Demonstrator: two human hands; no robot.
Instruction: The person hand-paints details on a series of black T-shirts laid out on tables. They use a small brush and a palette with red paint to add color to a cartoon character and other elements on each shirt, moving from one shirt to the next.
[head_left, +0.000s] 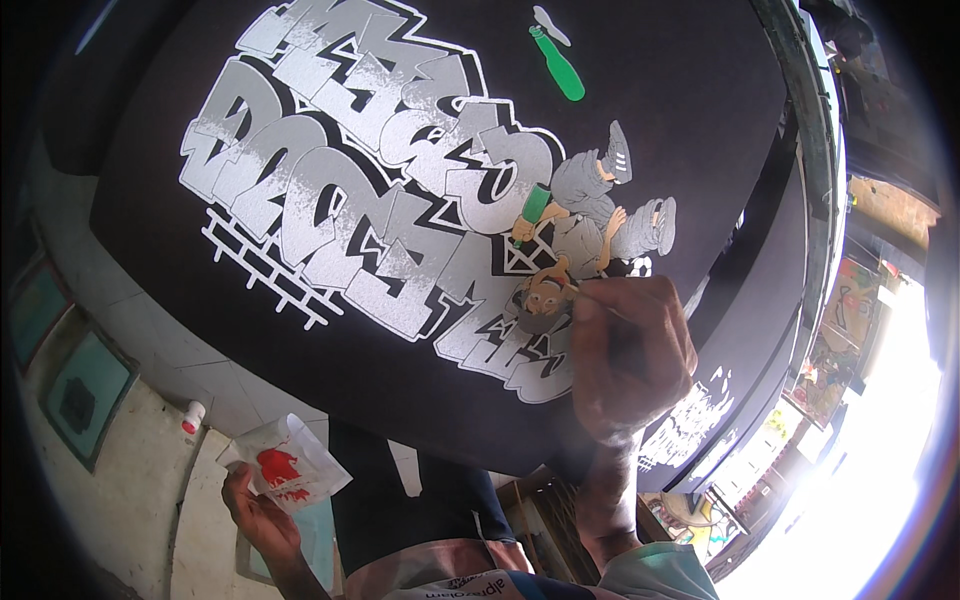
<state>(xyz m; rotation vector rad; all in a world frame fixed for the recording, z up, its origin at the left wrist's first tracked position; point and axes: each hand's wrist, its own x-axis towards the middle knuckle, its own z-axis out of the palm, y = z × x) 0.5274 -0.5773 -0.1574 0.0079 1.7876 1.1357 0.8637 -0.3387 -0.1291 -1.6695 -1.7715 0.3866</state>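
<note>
The pale sleeve (660, 568) sits closest, below the right hand. The right hand (635, 350) is curled up, thumb and fingers drawn together, over the lower right part of a large black sheet (250, 345). Its fingertips are at the head of the painted cartoon person (583, 235); whether they grip a thin tool, I cannot tell. Well apart, lower and to the left, the left hand (264, 522) grips a piece of white paper (325, 468) by its edge, fingers closed on it. Red paint (283, 470) is smeared on the paper's face. Dark trousers (365, 500) show between the two forearms.

The black sheet stretches away beyond both hands. The cartoon person, in grey clothes and with a green bottle in one hand, lies sideways just above the right hand. To the left of that hand run big silver-grey letters (305, 215) edged in white, with white brick lines (268, 268) beside them. Farther beyond the right hand is a second painted green bottle (560, 70).

Past the left hand, a small white pot (193, 415) with a red end lies near a green-faced frame (90, 395). Colourful pictures (850, 305) stand off to the right of the right hand.
</note>
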